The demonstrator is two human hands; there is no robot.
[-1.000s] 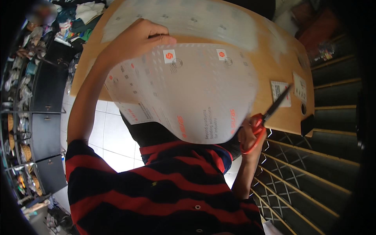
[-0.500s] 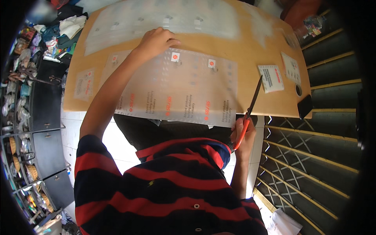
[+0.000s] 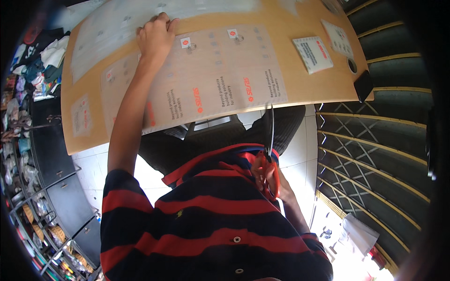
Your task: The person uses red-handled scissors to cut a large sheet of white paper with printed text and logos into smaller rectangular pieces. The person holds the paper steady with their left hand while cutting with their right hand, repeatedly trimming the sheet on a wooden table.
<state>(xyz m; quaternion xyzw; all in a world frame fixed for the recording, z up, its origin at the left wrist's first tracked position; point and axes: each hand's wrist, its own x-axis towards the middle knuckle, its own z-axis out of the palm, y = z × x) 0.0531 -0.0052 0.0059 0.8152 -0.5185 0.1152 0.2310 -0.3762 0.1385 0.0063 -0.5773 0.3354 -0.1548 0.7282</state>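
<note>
My right hand grips a pair of scissors by their orange-red handles, close to my shirt and below the table's near edge. The dark blades point up toward the table; whether they are spread is hard to make out. A translucent plastic sheet with red and dark print lies on the brown table, its near edge along the table's edge. My left hand rests near the sheet's far edge, palm down, fingers bent and spread apart, the tips partly hidden.
A larger translucent sheet covers the far part of the table. A printed packet and a black object lie at the right. Shelves and dark cabinets stand left; a folding metal gate is on the right.
My right hand with the scissors has drawn back from the table toward my body. The sheet's near edge, raised before, now lies flat. The view has shifted, and my left hand stays near the far edge.
</note>
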